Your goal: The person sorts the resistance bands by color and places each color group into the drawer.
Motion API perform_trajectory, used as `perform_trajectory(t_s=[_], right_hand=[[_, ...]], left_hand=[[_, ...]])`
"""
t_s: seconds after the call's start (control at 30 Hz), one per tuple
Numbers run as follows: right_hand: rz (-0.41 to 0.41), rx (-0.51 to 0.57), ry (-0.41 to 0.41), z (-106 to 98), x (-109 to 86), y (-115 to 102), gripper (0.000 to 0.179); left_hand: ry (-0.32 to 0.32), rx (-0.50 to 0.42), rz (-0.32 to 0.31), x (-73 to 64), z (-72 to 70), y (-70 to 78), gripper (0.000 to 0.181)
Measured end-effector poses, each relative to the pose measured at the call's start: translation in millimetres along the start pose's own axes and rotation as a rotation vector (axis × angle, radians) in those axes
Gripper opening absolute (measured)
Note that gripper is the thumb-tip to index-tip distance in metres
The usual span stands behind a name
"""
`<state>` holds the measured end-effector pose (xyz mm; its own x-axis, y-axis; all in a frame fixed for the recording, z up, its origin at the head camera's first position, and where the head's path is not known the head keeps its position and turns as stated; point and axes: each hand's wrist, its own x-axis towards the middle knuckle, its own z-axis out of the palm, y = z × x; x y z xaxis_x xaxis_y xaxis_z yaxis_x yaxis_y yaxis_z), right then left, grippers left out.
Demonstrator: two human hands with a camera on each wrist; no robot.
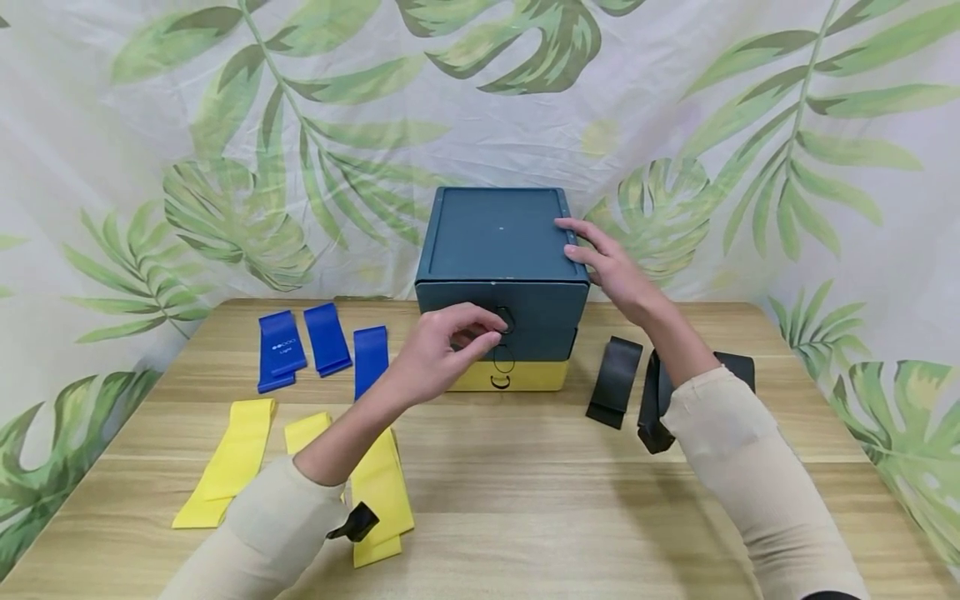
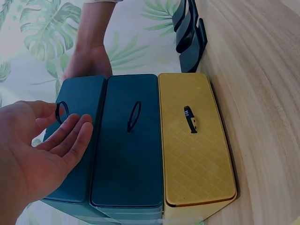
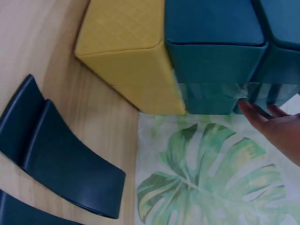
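Observation:
A stack of drawer boxes (image 1: 491, 237) stands at the back middle of the table. Two dark teal drawers sit above a yellow one (image 2: 197, 154), each front bearing a small black pull. My left hand (image 1: 450, 350) is at the top drawer's front, thumb and a fingertip pinching its ring pull (image 2: 62, 112); the other fingers curve loosely under it. The middle drawer's ring pull (image 2: 134, 117) hangs free. My right hand (image 1: 618, 271) rests on the stack's upper right edge, fingertips on the top and side, as the right wrist view shows from below.
Blue resistance bands (image 1: 281, 346) lie at the table's back left, with yellow bands (image 1: 238, 450) in front of them, partly under my left forearm. Black bands (image 1: 617, 375) lie right of the stack, some behind my right forearm. A leaf-patterned cloth (image 1: 360, 150) hangs behind the table.

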<state>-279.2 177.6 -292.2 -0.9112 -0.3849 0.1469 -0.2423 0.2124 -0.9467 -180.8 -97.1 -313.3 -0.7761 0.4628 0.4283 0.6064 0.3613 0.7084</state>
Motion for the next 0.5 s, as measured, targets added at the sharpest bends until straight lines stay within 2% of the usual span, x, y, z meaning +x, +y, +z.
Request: perform_trajectory(t_s=[0.2,0.5], right_hand=[[-0.053,0.104,0.023,6.4,4.5,11.6,0.058],[-0.123,0.1,0.05,10.4,6.7,21.9,0.058]], left_hand=[[-0.032,-0.052,-0.043,0.6,1.8,-0.6,0.016],[-0.054,-0.056,-0.036,-0.6,5.1,2.4,0.013]])
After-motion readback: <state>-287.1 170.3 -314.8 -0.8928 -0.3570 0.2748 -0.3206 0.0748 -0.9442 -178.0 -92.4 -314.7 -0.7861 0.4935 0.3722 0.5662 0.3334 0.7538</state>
